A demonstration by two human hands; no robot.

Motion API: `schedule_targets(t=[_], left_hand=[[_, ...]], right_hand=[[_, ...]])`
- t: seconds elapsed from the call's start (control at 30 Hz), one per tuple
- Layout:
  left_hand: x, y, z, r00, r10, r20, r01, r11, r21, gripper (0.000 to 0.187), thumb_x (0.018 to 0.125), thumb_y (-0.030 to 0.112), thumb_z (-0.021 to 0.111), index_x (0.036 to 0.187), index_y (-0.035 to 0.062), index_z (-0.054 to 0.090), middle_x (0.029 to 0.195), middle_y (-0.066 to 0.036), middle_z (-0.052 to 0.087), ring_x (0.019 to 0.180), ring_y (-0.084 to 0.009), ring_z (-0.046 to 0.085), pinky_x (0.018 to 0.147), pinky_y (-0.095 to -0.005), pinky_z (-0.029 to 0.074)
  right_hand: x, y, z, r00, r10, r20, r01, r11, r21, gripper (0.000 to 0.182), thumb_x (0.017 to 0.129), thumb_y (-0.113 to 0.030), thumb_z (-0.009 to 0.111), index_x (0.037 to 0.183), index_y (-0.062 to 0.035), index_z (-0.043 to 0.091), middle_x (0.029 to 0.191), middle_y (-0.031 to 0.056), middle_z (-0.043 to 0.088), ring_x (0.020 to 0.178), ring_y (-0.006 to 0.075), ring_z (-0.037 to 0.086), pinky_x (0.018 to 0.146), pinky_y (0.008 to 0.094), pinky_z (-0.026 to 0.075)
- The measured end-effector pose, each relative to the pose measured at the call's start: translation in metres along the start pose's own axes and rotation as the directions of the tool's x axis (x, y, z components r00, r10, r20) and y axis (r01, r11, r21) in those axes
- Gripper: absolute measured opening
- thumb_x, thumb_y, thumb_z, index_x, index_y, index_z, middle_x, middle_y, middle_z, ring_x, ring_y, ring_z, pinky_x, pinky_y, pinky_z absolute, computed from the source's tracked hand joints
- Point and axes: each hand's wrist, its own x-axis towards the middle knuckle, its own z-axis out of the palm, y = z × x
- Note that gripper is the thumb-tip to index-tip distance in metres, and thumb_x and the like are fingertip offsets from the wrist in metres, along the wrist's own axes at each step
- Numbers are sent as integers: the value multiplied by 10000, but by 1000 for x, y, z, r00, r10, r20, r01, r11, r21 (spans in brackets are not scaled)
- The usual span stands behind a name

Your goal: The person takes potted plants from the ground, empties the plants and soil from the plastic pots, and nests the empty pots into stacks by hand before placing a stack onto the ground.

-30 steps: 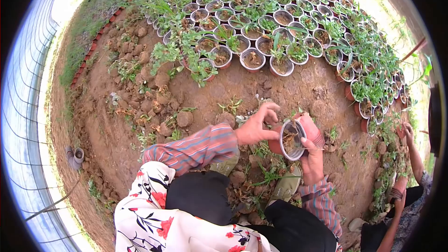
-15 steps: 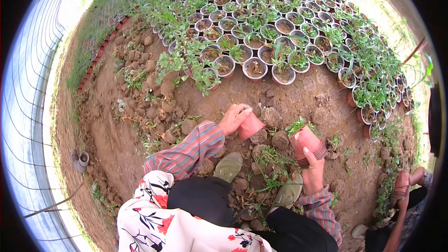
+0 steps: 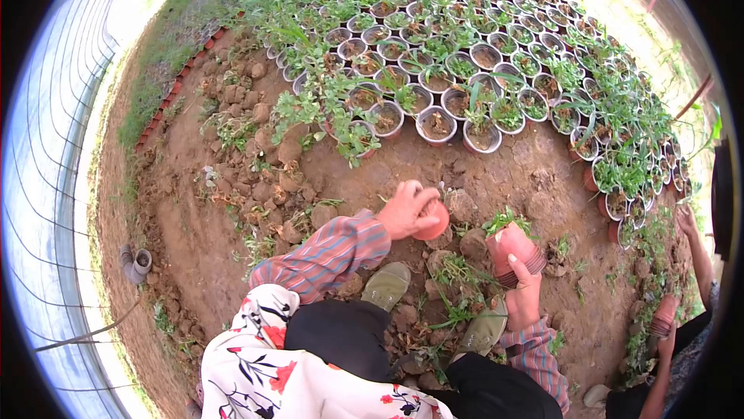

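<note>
My left hand [image 3: 408, 210] is closed on a single reddish plastic pot [image 3: 434, 222], whose round base is turned up toward me. Just below it lies a clump of soil [image 3: 439, 241]; whether the pot's rim touches it is hidden. My right hand [image 3: 527, 293] grips a stack of nested reddish pots [image 3: 512, 251], tilted with the bases upward. Between my shoes, pulled-out green plants [image 3: 457, 270] lie among pot-shaped soil clods [image 3: 474, 244].
Rows of potted plants [image 3: 436, 124] fill the ground ahead. Soil clods [image 3: 263, 190] are heaped at left, near a grey pipe elbow [image 3: 139, 264]. At the right edge, another person's hand [image 3: 666, 341] holds reddish pots [image 3: 664, 315].
My left hand has moved slightly right and down, and its pot has tipped so the base faces me. My right hand still holds its stack. The other person's far arm now reaches toward the potted rows.
</note>
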Motion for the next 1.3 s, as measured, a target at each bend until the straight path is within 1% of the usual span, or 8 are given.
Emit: schedule_targets(t=[0.07, 0.67, 0.8, 0.87, 1.17, 1.2, 1.27, 1.3], left_hand=[[-13, -26, 22, 971, 13, 238, -27, 998, 54, 487, 770, 383, 672, 1158, 125, 529, 1041, -156, 450, 975, -341, 449, 882, -414, 399], [19, -17, -19, 979, 197, 48, -189, 974, -126, 124, 658, 100, 723, 771, 116, 674, 925, -47, 555, 916, -253, 507, 838, -369, 403], [14, -14, -23, 965, 247, -85, -244, 969, 39, 104, 651, 124, 740, 728, 126, 668, 796, -13, 577, 830, -237, 525, 756, -383, 416], [7, -25, -18, 950, 279, 143, -299, 942, 149, 91, 664, 143, 741, 722, 126, 673, 741, -20, 572, 780, -236, 519, 709, -383, 416], [34, 16, -55, 947, -45, -318, -28, 975, -221, 126, 721, 97, 722, 842, 95, 685, 827, -11, 568, 824, -176, 534, 689, -331, 426], [29, 1, -49, 949, -42, -313, -29, 975, -220, 126, 721, 97, 722, 842, 95, 685, 827, -11, 568, 824, -176, 534, 689, -331, 426], [13, -43, -36, 946, 250, 204, -304, 904, 301, 121, 730, 59, 715, 839, 82, 667, 877, -34, 597, 822, -192, 550, 713, -325, 447], [12, -32, -40, 956, 266, 121, -291, 904, 312, 91, 751, 61, 693, 828, 86, 651, 892, -53, 614, 824, -218, 561, 726, -345, 451]], right_hand=[[3, 0, 2, 1000, -12, 28, 11, 1000, 18, 552, 760, -7, 621, 1281, 40, 443, 1238, 140, 549, 1157, 262, 537, 1026, 383, 401], [0, -5, -9, 1000, -3, -22, 4, 999, 33, 476, 775, -10, 629, 1234, 21, 504, 1183, 118, 599, 1096, 225, 584, 977, 360, 440], [3, -5, -14, 1000, 18, -16, -17, 999, 36, 471, 772, -5, 626, 1228, 18, 511, 1180, 114, 601, 1104, 221, 577, 977, 357, 438], [3, -2, -15, 999, 38, -13, -37, 999, 36, 477, 769, -4, 625, 1232, 16, 511, 1183, 113, 600, 1113, 220, 572, 983, 356, 433], [2, -4, -17, 1000, 10, -7, -9, 997, 78, 480, 775, 8, 603, 1245, 23, 504, 1201, 119, 593, 1123, 230, 569, 996, 364, 427], [1, -3, -17, 1000, 13, -12, -12, 996, 85, 475, 778, 8, 601, 1243, 23, 505, 1198, 119, 594, 1121, 230, 570, 994, 365, 428], [-2, -3, -18, 1000, 20, -1, -20, 996, 86, 471, 780, 9, 600, 1241, 23, 506, 1196, 118, 595, 1119, 231, 571, 993, 364, 429], [2, -5, -18, 1000, 9, 15, -10, 996, 85, 467, 782, 9, 599, 1239, 23, 507, 1194, 117, 596, 1118, 231, 571, 991, 363, 431]])
